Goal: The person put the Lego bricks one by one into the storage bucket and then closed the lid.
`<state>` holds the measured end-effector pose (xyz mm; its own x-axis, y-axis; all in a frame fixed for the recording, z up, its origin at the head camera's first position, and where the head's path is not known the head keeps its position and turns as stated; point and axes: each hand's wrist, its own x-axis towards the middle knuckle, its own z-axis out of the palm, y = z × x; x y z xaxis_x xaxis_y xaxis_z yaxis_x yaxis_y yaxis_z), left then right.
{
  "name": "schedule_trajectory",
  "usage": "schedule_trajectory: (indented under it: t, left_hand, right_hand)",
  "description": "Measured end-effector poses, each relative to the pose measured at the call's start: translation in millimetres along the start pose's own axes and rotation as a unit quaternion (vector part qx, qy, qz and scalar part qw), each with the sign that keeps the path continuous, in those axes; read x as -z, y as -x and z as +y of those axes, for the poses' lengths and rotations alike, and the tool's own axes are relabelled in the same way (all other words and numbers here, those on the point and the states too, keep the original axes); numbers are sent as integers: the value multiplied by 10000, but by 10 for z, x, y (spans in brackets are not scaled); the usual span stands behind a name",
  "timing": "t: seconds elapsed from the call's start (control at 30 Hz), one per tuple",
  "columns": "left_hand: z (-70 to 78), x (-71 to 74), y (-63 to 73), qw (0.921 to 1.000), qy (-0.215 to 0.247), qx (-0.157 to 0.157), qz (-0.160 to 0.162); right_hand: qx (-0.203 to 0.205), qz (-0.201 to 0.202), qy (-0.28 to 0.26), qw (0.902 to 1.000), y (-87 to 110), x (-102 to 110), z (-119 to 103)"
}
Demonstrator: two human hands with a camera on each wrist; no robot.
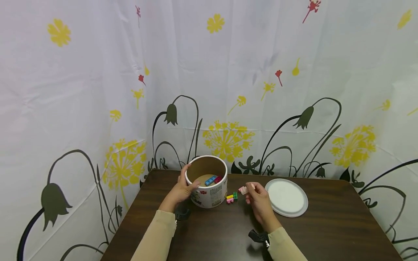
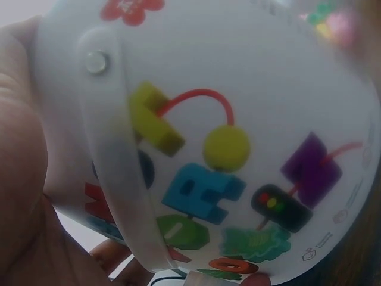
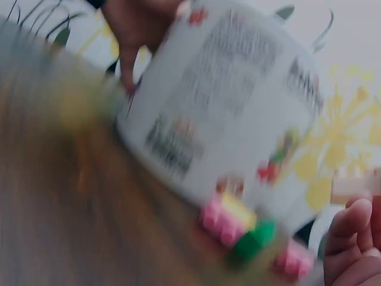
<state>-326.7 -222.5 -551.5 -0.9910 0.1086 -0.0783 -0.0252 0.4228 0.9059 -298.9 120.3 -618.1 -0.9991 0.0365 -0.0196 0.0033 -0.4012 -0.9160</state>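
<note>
A white printed bucket (image 1: 212,197) stands on the table, with a blue toy brick (image 1: 210,180) and a red toy brick (image 1: 218,179) inside. My left hand (image 1: 181,190) grips its rim from the left; the left wrist view shows the bucket's pictured side and pale strap (image 2: 110,137) close up. Right of the bucket, my right hand (image 1: 260,204) pinches a pale pink toy brick (image 3: 348,187). Near those fingertips lies a pink brick (image 1: 242,190). Between it and the bucket are a yellow brick (image 1: 230,197), another pink brick (image 1: 230,201) and a green brick (image 1: 235,195).
A round white lid (image 1: 287,197) lies flat on the dark wooden table (image 1: 215,235), just right of my right hand. Behind the table's far edge hangs a white curtain (image 1: 192,65) printed with flowers.
</note>
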Motion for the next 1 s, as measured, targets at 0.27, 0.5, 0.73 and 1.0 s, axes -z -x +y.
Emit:
schedule_trajectory:
  t: [0.27,0.5,0.73,1.0]
  left_hand:
    - [-38,3,-1,10000,-25,-4,6]
    - [-30,26,13,9999,-54,-105,-9]
    - [-3,74,15,9997,-149,-169,76]
    - [2,4,-5,9999,-76,-91,-65]
  right_hand:
    - [91,-629,-125,9979,-161,-632,-455]
    - [-68,-1391,-165,9901,-364,-1189,-798]
    - [-500,-1856,-798,9781,-601,-1700,-744]
    - [-963,-1577,-360,9821,-661,-1791,-554]
